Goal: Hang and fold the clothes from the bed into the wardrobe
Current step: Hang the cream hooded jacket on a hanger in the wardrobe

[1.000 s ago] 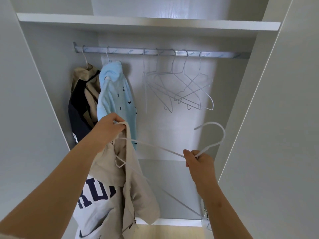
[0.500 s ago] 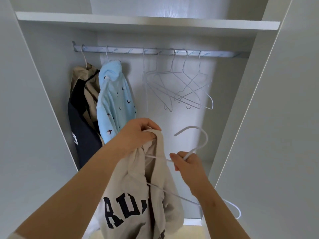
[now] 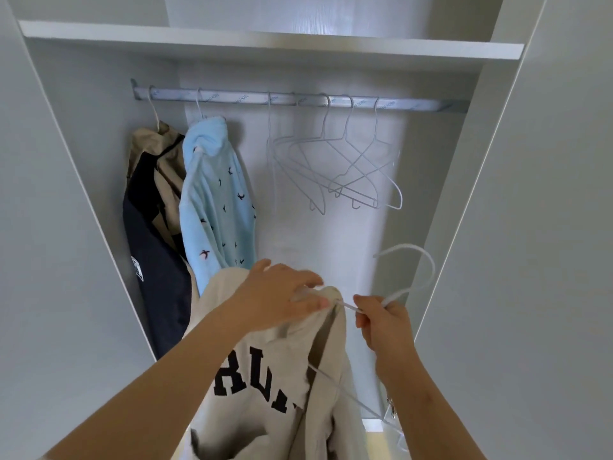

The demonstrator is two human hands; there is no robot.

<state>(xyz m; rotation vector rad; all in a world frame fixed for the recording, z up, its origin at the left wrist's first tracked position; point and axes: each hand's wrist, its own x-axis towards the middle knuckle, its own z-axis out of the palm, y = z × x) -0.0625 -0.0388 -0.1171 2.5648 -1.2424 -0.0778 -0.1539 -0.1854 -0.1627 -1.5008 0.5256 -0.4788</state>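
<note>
A beige sweatshirt (image 3: 265,386) with dark block letters hangs in front of me inside the open wardrobe. My left hand (image 3: 282,297) grips its top edge, fingers over the cloth. My right hand (image 3: 381,317) pinches the neck of a white wire hanger (image 3: 419,273), hook up and to the right. One hanger arm runs into the sweatshirt's opening; the lower bar shows below the cloth at the right. The clothes rail (image 3: 298,100) crosses the wardrobe above.
On the rail's left hang a tan and navy jacket (image 3: 152,227) and a light blue bird-print garment (image 3: 215,200). Several empty white hangers (image 3: 348,171) hang in the middle. A shelf (image 3: 265,41) sits above the rail. Wardrobe doors (image 3: 530,260) stand open at both sides.
My left hand moved right and lower with the sweatshirt, pulling its top edge over the hanger arm. My right hand shifted right, turning the hanger's hook further to the right.
</note>
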